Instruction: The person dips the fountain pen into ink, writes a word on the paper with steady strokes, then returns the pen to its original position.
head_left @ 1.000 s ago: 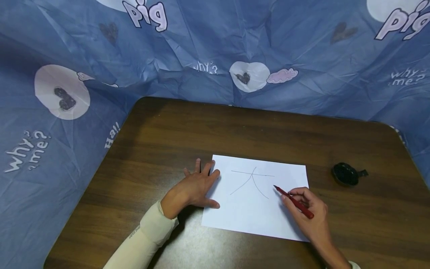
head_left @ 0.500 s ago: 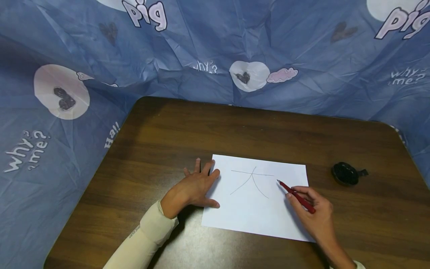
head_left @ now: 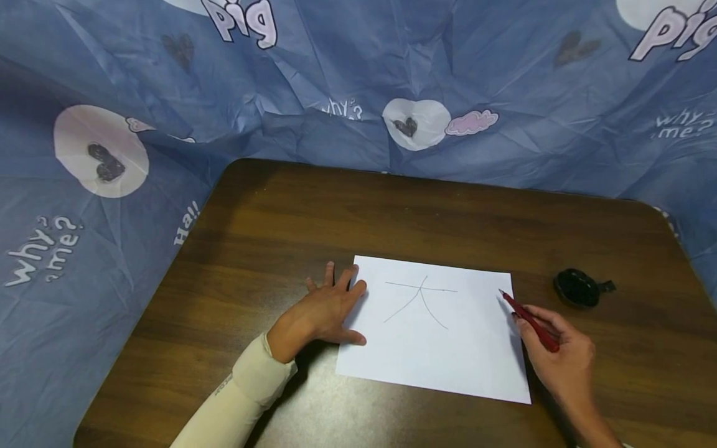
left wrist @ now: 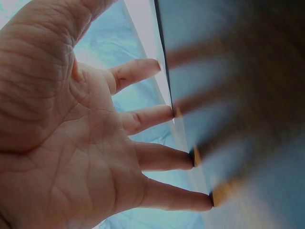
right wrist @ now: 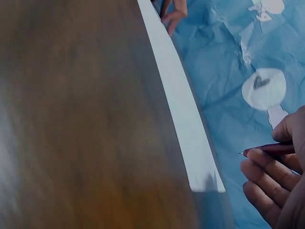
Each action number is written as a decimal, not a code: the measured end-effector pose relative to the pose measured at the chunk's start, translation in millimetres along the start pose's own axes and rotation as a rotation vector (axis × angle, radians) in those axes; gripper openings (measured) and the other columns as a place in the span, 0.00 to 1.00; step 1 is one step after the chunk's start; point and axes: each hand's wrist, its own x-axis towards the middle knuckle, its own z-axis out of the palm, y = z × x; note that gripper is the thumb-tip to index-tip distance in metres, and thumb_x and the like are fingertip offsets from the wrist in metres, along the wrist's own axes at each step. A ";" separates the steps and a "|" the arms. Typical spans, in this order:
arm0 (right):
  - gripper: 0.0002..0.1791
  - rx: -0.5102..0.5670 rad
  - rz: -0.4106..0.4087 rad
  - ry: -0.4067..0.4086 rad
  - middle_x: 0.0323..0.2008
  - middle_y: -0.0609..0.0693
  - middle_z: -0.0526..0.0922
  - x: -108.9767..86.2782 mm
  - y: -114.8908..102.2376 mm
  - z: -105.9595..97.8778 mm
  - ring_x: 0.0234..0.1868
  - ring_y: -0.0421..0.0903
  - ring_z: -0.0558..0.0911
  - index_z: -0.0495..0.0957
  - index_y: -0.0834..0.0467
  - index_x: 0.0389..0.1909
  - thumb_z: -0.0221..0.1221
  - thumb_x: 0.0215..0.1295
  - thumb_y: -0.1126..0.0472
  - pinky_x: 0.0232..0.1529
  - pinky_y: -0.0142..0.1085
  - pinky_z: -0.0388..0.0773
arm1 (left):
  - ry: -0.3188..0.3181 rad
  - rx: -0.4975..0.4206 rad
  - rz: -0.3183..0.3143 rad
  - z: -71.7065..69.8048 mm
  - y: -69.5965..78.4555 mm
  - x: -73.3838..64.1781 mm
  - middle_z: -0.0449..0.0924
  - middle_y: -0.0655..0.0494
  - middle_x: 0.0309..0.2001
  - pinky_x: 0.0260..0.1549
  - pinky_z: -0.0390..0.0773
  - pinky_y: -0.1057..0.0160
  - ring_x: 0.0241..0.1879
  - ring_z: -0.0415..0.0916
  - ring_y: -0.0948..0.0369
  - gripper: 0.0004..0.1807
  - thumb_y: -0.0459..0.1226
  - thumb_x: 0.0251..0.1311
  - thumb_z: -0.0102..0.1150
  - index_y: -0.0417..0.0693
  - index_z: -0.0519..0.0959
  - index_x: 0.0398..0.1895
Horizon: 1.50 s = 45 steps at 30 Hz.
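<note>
A white sheet of paper (head_left: 426, 354) lies on the brown wooden table (head_left: 448, 224). Thin dark strokes on its upper half form a character like 大. With fingers spread, my left hand (head_left: 325, 311) rests at the sheet's left edge, thumb and some fingertips on the paper; its palm (left wrist: 71, 143) fills much of the left wrist view. My right hand (head_left: 562, 354) pinches a red pen (head_left: 532, 320) by the sheet's right edge. In the right wrist view the pen's tip (right wrist: 242, 153) is held apart from the paper (right wrist: 181, 114).
A small black pan-shaped dish (head_left: 577, 288) with a short handle sits on the table right of the paper; its contents are too dark to tell. A blue printed cloth (head_left: 336, 74) hangs behind and left of the table.
My right hand has moved right with the pen, from beside the strokes to the sheet's right edge. The left hand stays in place, and the drawn strokes look the same.
</note>
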 end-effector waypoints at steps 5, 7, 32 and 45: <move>0.14 0.089 -0.034 0.066 0.36 0.43 0.87 8.4 8.3 -8.5 0.32 0.25 0.82 0.84 0.66 0.47 0.66 0.59 0.74 0.31 0.18 0.75 | 0.002 -0.007 0.000 -0.5 -0.2 0.1 0.49 0.38 0.74 0.49 0.58 0.19 0.69 0.43 0.22 0.44 0.60 0.46 0.75 0.49 0.63 0.58; 0.14 0.113 -0.053 0.078 0.35 0.35 0.85 11.1 11.6 -11.5 0.32 0.25 0.83 0.83 0.67 0.47 0.65 0.59 0.75 0.31 0.18 0.76 | 0.005 -0.013 0.003 -0.4 -0.6 0.0 0.49 0.38 0.74 0.49 0.58 0.18 0.69 0.43 0.21 0.44 0.60 0.46 0.75 0.49 0.63 0.58; 0.11 0.180 0.169 0.516 0.24 0.28 0.80 47.9 64.0 -50.1 0.21 0.25 0.78 0.76 0.50 0.39 0.64 0.62 0.69 0.20 0.17 0.68 | -0.012 -0.008 0.000 1.1 -0.8 0.9 0.48 0.39 0.75 0.50 0.58 0.19 0.69 0.42 0.22 0.44 0.60 0.46 0.75 0.50 0.63 0.59; 0.12 0.061 0.494 0.414 0.18 0.23 0.73 54.0 74.5 -62.9 0.20 0.22 0.73 0.72 0.41 0.35 0.64 0.63 0.60 0.20 0.17 0.66 | -0.003 -0.012 0.009 1.4 -1.7 -1.3 0.48 0.38 0.75 0.49 0.58 0.18 0.69 0.42 0.21 0.44 0.60 0.46 0.75 0.50 0.63 0.58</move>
